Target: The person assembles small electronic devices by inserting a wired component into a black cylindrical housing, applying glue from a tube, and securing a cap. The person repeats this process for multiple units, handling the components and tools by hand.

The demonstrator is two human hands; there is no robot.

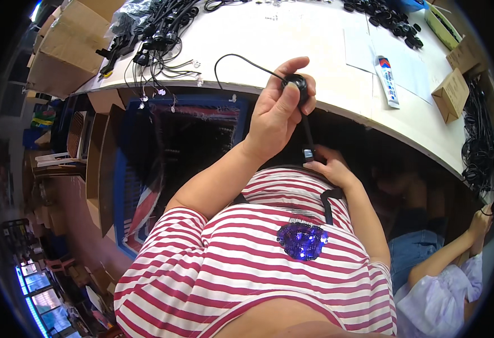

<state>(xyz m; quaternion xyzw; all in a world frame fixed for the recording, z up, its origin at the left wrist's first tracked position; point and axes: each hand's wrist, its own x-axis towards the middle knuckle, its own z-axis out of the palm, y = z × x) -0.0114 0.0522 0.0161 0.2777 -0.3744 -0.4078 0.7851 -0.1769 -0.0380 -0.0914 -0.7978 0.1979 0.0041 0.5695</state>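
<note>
My left hand is raised over the front edge of the white table. Its thumb and fingers close around a small round black part. A thin black cable runs from that part, looping left over the tabletop and down past the edge. Below the fist hangs a narrow black length, ending in a small block with a shiny pale face. My right hand is lower, close to my striped shirt, with its fingers closed at this block.
Black cables with pale connectors heap at the table's left, some hanging over the edge. Black caps, a white tube and a small carton lie right. A blue-rimmed crate stands below. Another person works at right.
</note>
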